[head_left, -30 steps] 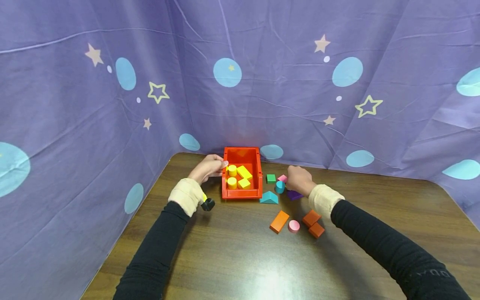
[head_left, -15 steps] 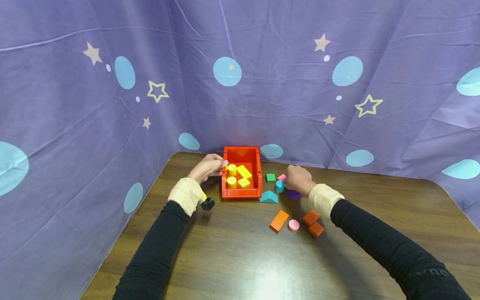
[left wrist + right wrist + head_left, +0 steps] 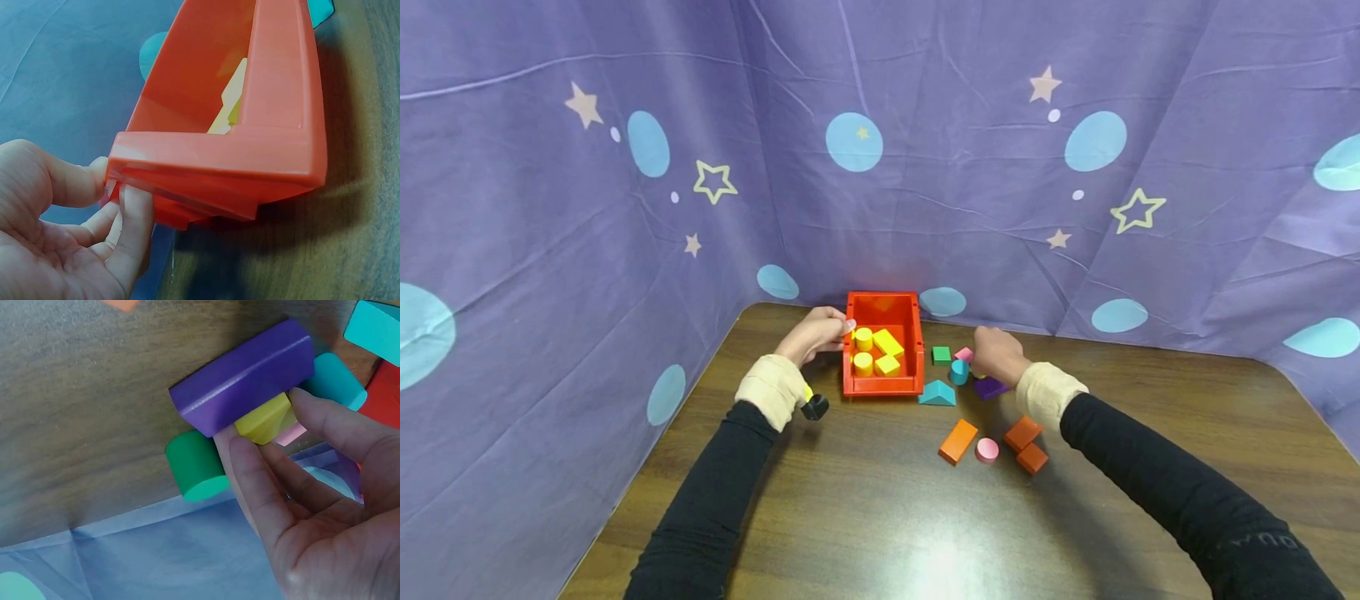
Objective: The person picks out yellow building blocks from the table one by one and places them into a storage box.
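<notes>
My left hand [image 3: 814, 335] grips the left wall of a red bin [image 3: 883, 386], thumb and fingers pinching its edge in the left wrist view. Several yellow blocks [image 3: 888, 344], round and square-edged, lie in the bin. To its right, my right hand [image 3: 1000, 356] pinches a yellow block [image 3: 267, 419] between thumb and fingertips. A purple block [image 3: 244, 375] lies right against that block. Around the fingers are a green cylinder [image 3: 195, 465], a teal cylinder [image 3: 334, 381] and a pink block [image 3: 291, 434], partly hidden.
Beside the bin lie a green block [image 3: 941, 356] and a teal triangular block [image 3: 937, 393]. Nearer on the table [image 3: 850, 500] are an orange block [image 3: 958, 442], a pink round block [image 3: 987, 451] and two red-orange blocks [image 3: 1032, 458]. A purple curtain [image 3: 955, 242] borders the far edge.
Both hands stay almost where they were, and the bin has not moved. A sliver of yellow now shows under my right hand in the head view.
</notes>
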`<action>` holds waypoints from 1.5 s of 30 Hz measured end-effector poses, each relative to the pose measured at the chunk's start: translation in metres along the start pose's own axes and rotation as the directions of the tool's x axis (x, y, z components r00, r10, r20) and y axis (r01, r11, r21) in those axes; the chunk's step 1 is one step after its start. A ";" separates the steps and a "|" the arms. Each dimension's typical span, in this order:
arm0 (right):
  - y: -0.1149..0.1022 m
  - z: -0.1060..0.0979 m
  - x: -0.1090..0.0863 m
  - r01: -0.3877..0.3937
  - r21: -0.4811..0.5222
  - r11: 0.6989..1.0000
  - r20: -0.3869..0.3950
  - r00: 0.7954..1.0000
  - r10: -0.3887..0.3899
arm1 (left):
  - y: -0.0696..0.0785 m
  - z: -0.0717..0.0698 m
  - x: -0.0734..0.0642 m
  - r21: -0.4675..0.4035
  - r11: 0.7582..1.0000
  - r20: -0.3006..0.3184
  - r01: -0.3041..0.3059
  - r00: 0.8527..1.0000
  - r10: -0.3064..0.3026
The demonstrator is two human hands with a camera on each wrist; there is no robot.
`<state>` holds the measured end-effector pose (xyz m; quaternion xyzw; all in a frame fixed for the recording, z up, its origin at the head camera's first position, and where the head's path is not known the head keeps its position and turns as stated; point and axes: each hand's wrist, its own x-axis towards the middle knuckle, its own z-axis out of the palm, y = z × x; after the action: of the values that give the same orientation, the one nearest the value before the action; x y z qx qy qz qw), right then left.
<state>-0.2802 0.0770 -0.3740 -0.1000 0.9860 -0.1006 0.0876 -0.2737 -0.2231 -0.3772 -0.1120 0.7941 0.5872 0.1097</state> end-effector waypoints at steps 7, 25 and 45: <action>-0.005 -0.009 0.005 0.009 -0.018 1.000 0.005 1.000 -0.009 | 0.005 -0.002 -0.002 0.004 1.000 0.000 0.007 1.000 -0.007; -0.027 -0.046 0.012 0.051 -0.045 0.998 -0.034 0.998 -0.053 | 0.006 -0.004 0.000 -0.003 1.000 -0.011 0.022 1.000 -0.022; -0.074 -0.072 0.007 0.143 -0.061 0.988 -0.096 0.984 -0.148 | 0.004 0.000 0.001 -0.022 0.999 -0.009 0.038 0.999 -0.038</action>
<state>-0.2877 0.0175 -0.2892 -0.1689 0.9816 -0.0851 0.0279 -0.2756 -0.2225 -0.3741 -0.1311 0.7858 0.5933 0.1156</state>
